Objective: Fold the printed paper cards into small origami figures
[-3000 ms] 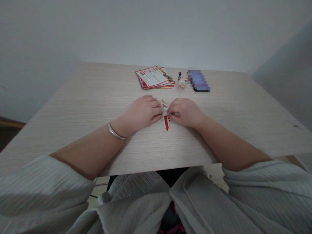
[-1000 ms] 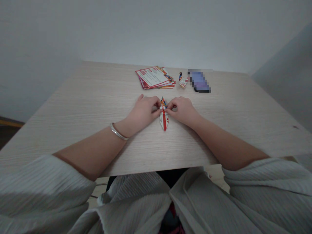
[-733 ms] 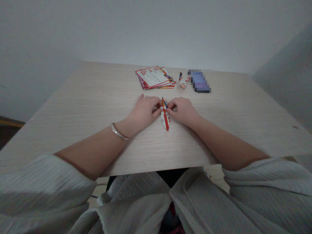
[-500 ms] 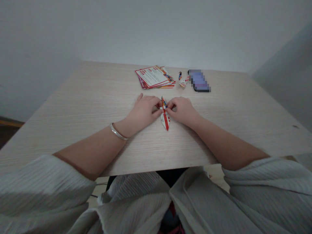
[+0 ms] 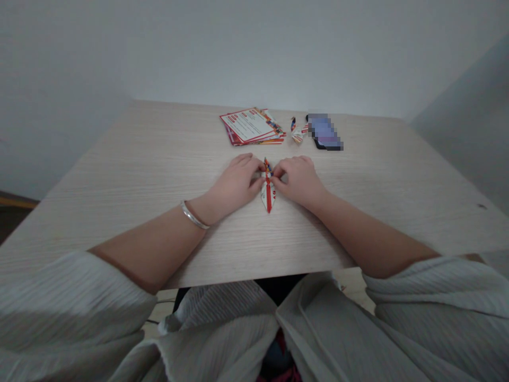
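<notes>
A narrow piece of folded paper (image 5: 269, 197), white and red with a colourful far tip, lies lengthwise on the table between my two hands. My left hand (image 5: 237, 181) pinches its left edge between thumb and fingers. From the other side, my right hand (image 5: 299, 179) pinches the right edge near the middle. The fingertips cover part of the paper's sides. Its pointed near end reaches toward me, uncovered.
The pale wood-grain table (image 5: 167, 154) meets a wall at the back. Beyond my hands lie a stack of printed sheets (image 5: 250, 126), a small folded paper figure (image 5: 297, 133) and a phone (image 5: 325, 132) with its screen blurred out.
The near tip of the folded paper has swung slightly left, so it points straighter at me. My left hand's fingers have drawn closer together. My right hand is nearly still.
</notes>
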### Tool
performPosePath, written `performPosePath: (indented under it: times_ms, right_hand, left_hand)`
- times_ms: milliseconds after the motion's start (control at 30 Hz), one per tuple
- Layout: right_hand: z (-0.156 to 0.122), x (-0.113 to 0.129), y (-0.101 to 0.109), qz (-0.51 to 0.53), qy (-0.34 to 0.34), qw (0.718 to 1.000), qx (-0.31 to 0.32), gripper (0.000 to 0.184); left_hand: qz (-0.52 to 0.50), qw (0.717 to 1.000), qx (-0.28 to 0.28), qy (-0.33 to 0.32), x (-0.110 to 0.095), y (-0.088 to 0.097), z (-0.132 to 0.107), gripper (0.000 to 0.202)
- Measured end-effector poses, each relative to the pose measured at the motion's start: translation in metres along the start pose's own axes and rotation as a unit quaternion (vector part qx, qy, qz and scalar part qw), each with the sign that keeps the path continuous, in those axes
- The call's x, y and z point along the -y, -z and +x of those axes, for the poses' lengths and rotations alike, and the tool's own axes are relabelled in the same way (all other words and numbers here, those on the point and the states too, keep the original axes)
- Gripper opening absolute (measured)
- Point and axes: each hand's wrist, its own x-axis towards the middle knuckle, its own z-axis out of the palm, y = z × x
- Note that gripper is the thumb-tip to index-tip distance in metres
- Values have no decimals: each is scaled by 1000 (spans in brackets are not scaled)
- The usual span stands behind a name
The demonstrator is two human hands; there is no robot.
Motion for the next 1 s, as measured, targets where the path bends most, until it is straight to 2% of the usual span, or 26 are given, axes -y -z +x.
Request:
performPosePath:
  times_ms: [200, 567, 1000]
  right_hand:
    - [0, -6, -3, 66, 3, 998, -5, 10]
    - [-2, -2, 0, 10, 9, 1000, -26, 11]
    - [4, -13, -7, 66, 25, 998, -7, 10]
  left_hand:
    - [-15, 1000, -5, -5, -4, 1, -1, 37]
    - [-12, 1000, 10, 0, 2, -3, 3, 39]
    - [-7, 999, 11, 30, -1, 5, -3, 37]
